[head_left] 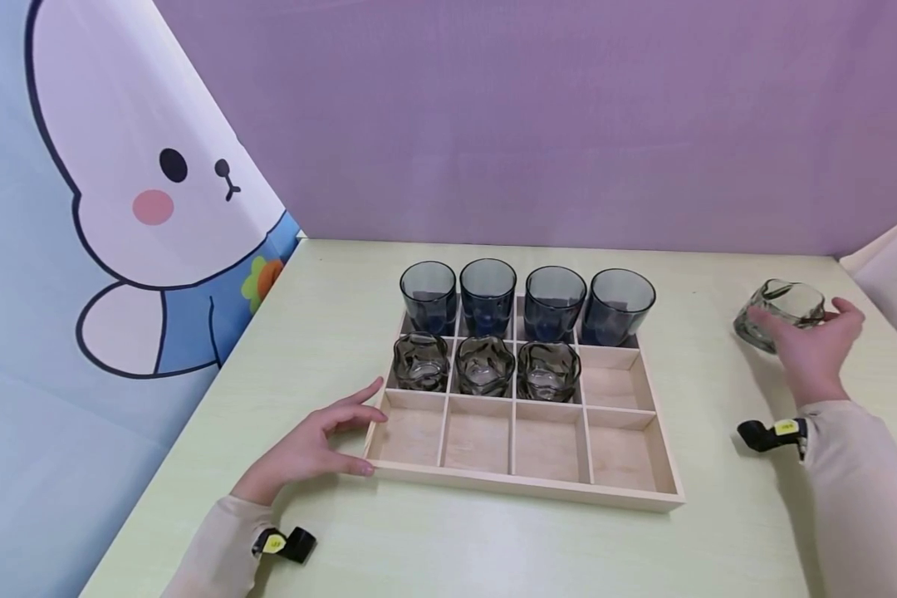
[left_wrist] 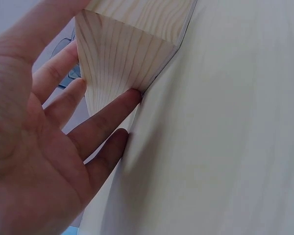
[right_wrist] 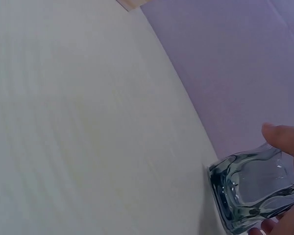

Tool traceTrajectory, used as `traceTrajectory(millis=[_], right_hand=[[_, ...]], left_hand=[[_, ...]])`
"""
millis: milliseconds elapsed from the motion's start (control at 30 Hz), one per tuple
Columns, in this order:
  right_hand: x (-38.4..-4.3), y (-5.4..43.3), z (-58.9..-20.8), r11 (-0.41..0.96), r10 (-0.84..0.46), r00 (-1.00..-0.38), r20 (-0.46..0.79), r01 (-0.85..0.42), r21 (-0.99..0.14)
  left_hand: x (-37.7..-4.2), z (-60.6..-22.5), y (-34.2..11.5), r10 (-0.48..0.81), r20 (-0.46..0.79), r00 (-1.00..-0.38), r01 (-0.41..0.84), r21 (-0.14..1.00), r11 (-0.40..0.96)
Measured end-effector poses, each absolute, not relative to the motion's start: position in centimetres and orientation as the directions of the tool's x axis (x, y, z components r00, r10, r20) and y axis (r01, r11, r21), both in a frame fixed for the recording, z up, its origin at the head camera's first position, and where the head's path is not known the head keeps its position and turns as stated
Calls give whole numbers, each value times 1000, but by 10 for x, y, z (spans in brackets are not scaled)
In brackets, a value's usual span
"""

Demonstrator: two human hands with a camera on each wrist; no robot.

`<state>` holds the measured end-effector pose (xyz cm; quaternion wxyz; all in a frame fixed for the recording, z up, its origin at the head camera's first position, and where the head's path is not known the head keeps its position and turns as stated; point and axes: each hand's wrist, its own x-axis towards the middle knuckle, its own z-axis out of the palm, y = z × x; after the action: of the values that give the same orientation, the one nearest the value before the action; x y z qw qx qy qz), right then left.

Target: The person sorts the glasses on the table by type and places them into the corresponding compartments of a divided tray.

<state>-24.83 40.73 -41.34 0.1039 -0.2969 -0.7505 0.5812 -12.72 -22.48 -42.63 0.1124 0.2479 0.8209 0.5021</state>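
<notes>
My right hand grips a clear, wavy-sided glass at the table's right side. In the right wrist view, the thumb and fingers lie on opposite sides of this glass. My left hand touches the front left corner of a divided wooden tray. Its fingers, fairly straight, rest against the tray's outer side in the left wrist view. Several tall blue-grey glasses fill the tray's back row. Three smoky wavy glasses occupy the middle row, from the left.
A pale table lies under everything. Behind it hangs a purple cloth, and at the left a blue cloth with a cartoon animal. Small black cameras sit on the left wrist and right wrist.
</notes>
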Motion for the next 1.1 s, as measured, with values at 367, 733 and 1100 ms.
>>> traceTrajectory(millis=[367,733,1100], right_hand=[[-258,409,-423,119,622,-765,-170,307,-944],[-251,412,-423,123,619,-767,-169,308,-943],[-242,418,-422,214,584,-801,-132,309,-927]], left_hand=[[-127,-426,-224,515,55,-855,286,880,380],[-126,-426,-224,516,59,-855,292,876,384],[-126,-425,-224,516,59,-854,291,878,380]])
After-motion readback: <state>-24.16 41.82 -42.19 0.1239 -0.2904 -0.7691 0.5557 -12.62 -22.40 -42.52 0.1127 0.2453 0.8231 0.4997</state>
